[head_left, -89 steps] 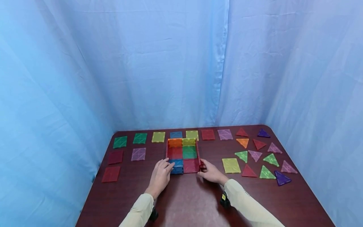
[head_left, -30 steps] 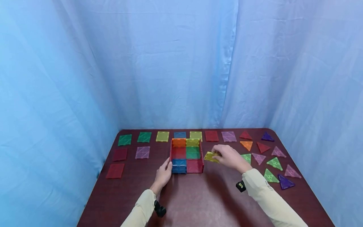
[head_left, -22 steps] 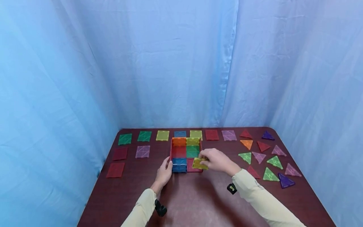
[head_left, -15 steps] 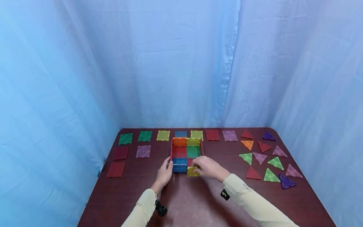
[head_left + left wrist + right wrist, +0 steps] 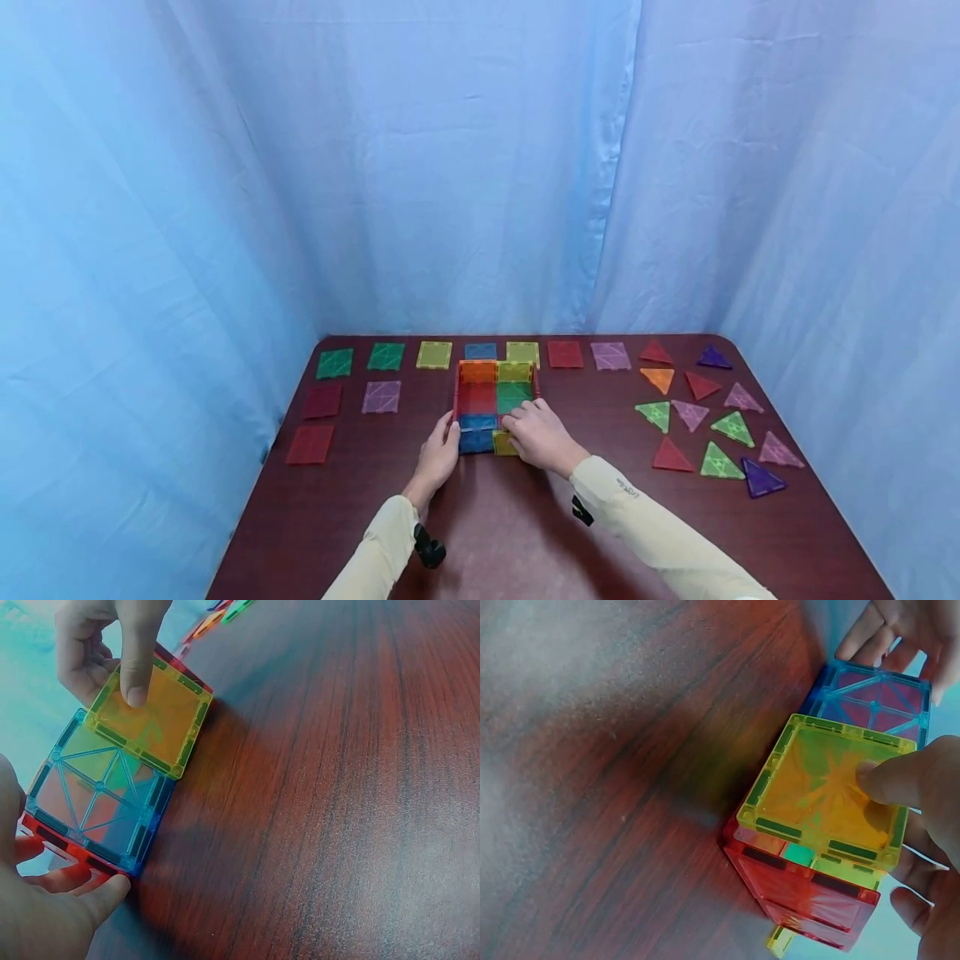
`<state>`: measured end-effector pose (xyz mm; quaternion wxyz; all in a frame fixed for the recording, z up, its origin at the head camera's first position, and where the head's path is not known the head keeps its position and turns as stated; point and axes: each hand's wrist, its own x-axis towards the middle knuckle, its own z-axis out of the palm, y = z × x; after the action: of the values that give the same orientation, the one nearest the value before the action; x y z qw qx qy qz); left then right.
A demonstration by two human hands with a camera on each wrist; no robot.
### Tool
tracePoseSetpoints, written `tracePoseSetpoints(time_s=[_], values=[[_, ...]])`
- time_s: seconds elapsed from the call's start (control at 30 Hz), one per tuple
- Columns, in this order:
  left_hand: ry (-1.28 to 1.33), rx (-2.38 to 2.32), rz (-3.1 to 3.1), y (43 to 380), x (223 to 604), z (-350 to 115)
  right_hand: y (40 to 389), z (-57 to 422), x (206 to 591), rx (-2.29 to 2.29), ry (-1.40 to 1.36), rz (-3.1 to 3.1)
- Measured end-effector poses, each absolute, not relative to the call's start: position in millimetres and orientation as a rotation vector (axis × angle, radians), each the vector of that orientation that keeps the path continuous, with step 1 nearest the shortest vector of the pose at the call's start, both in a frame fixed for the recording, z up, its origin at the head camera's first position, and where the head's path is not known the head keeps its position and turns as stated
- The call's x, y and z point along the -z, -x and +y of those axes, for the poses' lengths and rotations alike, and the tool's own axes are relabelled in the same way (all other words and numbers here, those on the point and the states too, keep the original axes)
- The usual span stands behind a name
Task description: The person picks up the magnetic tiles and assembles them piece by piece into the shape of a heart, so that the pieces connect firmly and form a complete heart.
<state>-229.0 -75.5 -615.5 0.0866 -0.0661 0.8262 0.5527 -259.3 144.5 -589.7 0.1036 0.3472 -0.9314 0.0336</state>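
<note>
An open-topped box of clear coloured magnetic tiles stands at mid-table, with orange [image 5: 477,372] and yellow [image 5: 515,372] back walls, red sides and a blue front tile [image 5: 101,787]. My right hand [image 5: 543,437] pinches a yellow square tile [image 5: 817,780], thumb on its outer face and fingers behind. This tile is beside the blue one at the box's front right; in the right wrist view it leans a little off the red side wall [image 5: 802,892]. My left hand [image 5: 435,457] rests its fingertips and thumb against the left red wall [image 5: 75,851], near the front corner.
Flat square tiles lie along the back and left, among them a purple [image 5: 382,397] and a red one [image 5: 310,444]. Several triangle tiles, such as a red [image 5: 672,455] and a dark blue one [image 5: 763,477], spread over the right side. A curtain [image 5: 450,167] hangs behind the table.
My right hand has picked up the yellow square from the right and carried it left to the box's front. My left hand has shifted from atop the blue tile to the left wall.
</note>
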Motion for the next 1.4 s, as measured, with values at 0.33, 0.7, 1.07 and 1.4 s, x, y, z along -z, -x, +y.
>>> tracePoseSetpoints(time_s=[0.33, 0.7, 1.07, 1.4], values=[[0.057, -1.607, 2.541, 231.9, 608.9, -76.6, 257.9, 152.8, 587.4, -0.224, -0.952, -2.877], [0.05, -1.602, 2.579, 232.5, 608.8, -76.6, 256.7, 159.2, 592.5, -0.277, -0.92, -2.832], [0.119, -1.622, 2.564, 236.5, 605.0, -71.4, 257.7, 177.4, 608.2, -1.252, -0.254, -2.793], [0.125, -1.594, 2.569, 237.7, 608.3, -58.2, 255.1, 190.6, 632.0, -1.467, -0.045, -2.856]])
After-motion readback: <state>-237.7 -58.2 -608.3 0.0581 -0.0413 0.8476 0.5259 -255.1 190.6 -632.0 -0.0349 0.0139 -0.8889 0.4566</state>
